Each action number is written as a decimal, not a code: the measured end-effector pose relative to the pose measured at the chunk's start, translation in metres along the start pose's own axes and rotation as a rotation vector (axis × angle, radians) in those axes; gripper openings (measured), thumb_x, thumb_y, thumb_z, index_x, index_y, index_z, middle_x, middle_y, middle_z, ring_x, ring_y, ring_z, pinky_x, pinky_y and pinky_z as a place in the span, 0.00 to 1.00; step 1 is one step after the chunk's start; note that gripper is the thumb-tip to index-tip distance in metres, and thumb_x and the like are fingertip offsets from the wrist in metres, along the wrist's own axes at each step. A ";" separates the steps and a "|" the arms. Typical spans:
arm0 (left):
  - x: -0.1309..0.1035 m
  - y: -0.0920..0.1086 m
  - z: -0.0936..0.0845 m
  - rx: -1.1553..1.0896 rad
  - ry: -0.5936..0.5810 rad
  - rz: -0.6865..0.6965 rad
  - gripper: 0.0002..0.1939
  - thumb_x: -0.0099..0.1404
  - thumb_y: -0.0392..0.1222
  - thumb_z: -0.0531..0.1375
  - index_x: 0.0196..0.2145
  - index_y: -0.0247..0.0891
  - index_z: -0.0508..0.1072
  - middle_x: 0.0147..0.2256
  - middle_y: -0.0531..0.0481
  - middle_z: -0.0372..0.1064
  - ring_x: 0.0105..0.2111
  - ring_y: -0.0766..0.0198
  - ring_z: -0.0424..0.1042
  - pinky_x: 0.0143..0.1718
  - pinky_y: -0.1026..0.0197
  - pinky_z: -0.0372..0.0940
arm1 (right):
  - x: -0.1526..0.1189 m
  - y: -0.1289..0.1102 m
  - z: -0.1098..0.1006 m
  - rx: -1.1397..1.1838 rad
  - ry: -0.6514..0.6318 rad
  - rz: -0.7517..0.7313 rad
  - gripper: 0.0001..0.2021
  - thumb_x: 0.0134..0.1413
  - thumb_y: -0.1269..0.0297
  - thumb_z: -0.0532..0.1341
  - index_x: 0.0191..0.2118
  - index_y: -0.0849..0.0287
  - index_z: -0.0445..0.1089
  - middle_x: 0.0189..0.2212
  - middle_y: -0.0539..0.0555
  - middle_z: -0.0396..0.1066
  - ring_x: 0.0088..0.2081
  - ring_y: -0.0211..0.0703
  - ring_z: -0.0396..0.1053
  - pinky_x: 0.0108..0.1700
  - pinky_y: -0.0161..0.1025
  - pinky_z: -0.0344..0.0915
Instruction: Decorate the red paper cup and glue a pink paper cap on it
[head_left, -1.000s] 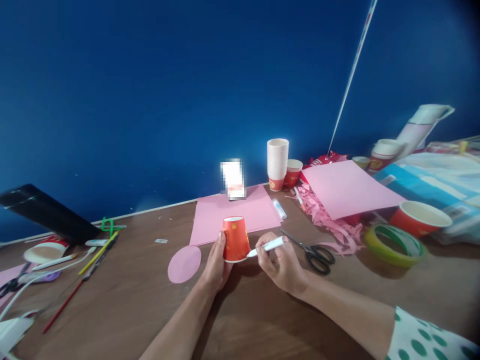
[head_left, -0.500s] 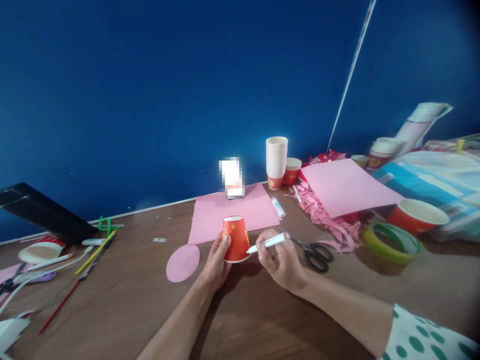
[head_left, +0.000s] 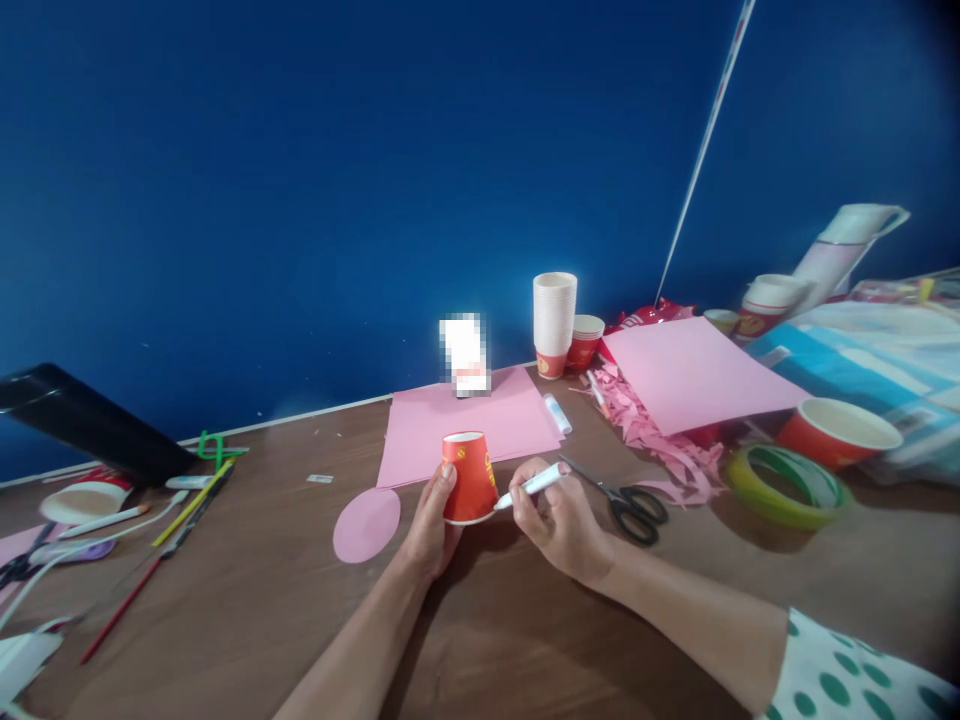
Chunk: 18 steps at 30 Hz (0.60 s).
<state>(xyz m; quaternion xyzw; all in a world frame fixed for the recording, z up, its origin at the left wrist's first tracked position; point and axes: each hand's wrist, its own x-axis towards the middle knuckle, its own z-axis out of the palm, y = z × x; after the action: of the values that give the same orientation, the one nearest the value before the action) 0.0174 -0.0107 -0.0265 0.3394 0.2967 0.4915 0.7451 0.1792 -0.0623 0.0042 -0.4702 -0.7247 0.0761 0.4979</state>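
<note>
An upside-down red paper cup (head_left: 471, 480) with yellow markings is gripped by my left hand (head_left: 433, 520), thumb on its near side. My right hand (head_left: 559, 520) pinches a white marker (head_left: 534, 485) like a pen. The marker's tip is at the cup's lower right rim; whether it touches cannot be made out. Left of the cup lies a pink paper oval (head_left: 367, 525). Behind it, pink paper sheets (head_left: 420, 435) are spread on the brown table (head_left: 262, 580). Black-handled scissors (head_left: 636, 512) rest just right of my right hand.
At the back stand a tall stack of paper cups (head_left: 555, 315) and a shorter red stack (head_left: 585, 345). Rightward are pink paper shreds (head_left: 637, 410), a green tape roll (head_left: 784, 490) and a red cup (head_left: 836, 432). Leftward lie a black cylinder (head_left: 90, 425) and a yellow stick (head_left: 191, 505).
The cup has turned slightly in my left hand and shifted a little left. My right hand and the marker have moved slightly left with it.
</note>
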 end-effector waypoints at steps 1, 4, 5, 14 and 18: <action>0.000 0.000 0.000 -0.004 0.004 0.000 0.16 0.61 0.50 0.59 0.37 0.33 0.73 0.32 0.47 0.72 0.32 0.63 0.70 0.38 0.61 0.63 | 0.000 0.000 0.000 0.008 -0.009 0.004 0.07 0.58 0.72 0.52 0.29 0.57 0.61 0.22 0.48 0.64 0.22 0.36 0.61 0.30 0.33 0.61; -0.001 0.002 0.002 -0.003 0.017 0.018 0.16 0.60 0.51 0.59 0.36 0.33 0.73 0.31 0.47 0.71 0.31 0.62 0.70 0.38 0.60 0.63 | -0.001 0.000 0.001 0.013 0.002 -0.005 0.06 0.57 0.71 0.52 0.30 0.58 0.61 0.23 0.49 0.64 0.24 0.36 0.62 0.31 0.33 0.61; -0.001 0.002 0.003 0.000 0.021 0.021 0.17 0.59 0.51 0.60 0.37 0.33 0.73 0.31 0.47 0.72 0.31 0.62 0.71 0.39 0.59 0.64 | -0.001 0.000 0.001 0.010 0.009 -0.008 0.06 0.57 0.71 0.52 0.30 0.58 0.61 0.23 0.49 0.65 0.24 0.37 0.63 0.31 0.33 0.61; 0.000 0.001 0.003 -0.001 0.025 0.015 0.17 0.58 0.51 0.61 0.37 0.32 0.72 0.31 0.46 0.72 0.32 0.59 0.72 0.37 0.59 0.65 | -0.002 -0.001 0.002 -0.059 0.070 -0.018 0.07 0.59 0.71 0.52 0.30 0.57 0.62 0.24 0.50 0.67 0.26 0.38 0.65 0.34 0.35 0.62; -0.001 0.000 0.002 -0.033 -0.001 0.032 0.13 0.60 0.48 0.59 0.35 0.33 0.72 0.31 0.48 0.71 0.30 0.63 0.70 0.34 0.62 0.64 | -0.002 0.001 0.001 -0.056 0.112 -0.061 0.07 0.59 0.72 0.52 0.31 0.57 0.62 0.25 0.50 0.68 0.27 0.38 0.66 0.35 0.35 0.62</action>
<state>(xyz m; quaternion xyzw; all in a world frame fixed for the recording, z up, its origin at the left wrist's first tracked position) 0.0185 -0.0120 -0.0255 0.3322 0.2827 0.5081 0.7427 0.1791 -0.0628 0.0019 -0.4650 -0.7118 0.0140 0.5263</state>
